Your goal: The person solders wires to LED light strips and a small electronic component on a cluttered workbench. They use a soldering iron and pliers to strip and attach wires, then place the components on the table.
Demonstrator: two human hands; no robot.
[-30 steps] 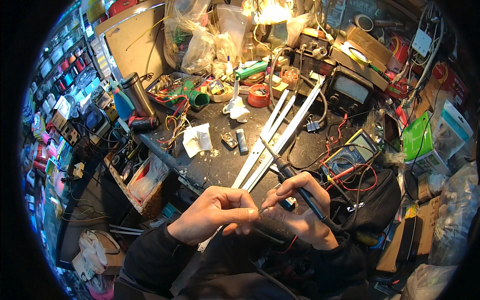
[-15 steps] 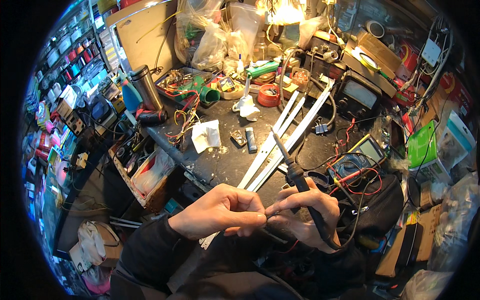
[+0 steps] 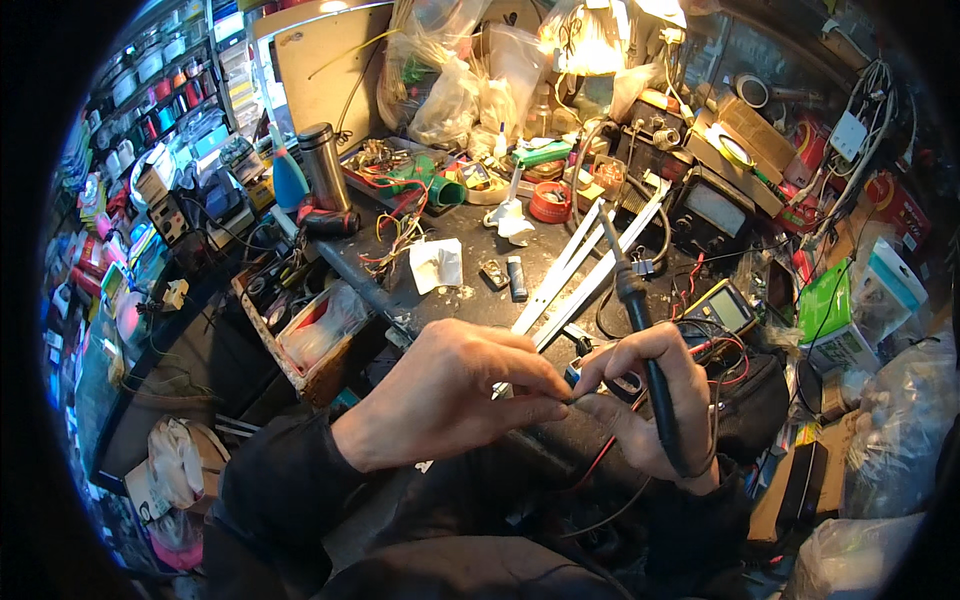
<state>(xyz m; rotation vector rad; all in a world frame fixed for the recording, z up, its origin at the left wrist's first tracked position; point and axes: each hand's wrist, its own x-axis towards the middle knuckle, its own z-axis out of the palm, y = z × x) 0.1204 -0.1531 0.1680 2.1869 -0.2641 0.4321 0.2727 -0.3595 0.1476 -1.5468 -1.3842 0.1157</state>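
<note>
Head view, the only one. Left hand (image 3: 455, 400): thumb and forefinger pinched nearly together on a small piece (image 3: 574, 398), too tiny to identify. Right hand (image 3: 648, 405): thumb and forefinger close in on the same spot from the other side; whether they grip the piece too, cannot tell. A soldering iron (image 3: 634, 295) is held across this hand, its tip pointing up and away from the pinch. So the piece sits between both hands' fingertips, in front of the body. White strips (image 3: 550, 280) lie on the counter (image 3: 470, 315) beyond, a lighter (image 3: 516, 279) near them, a meter (image 3: 722, 308) off to the right. Progress, as judged: fingerwork under way, piece not yet set down, iron tip not on it; nothing visibly finished, and how much remains, cannot tell.
</note>
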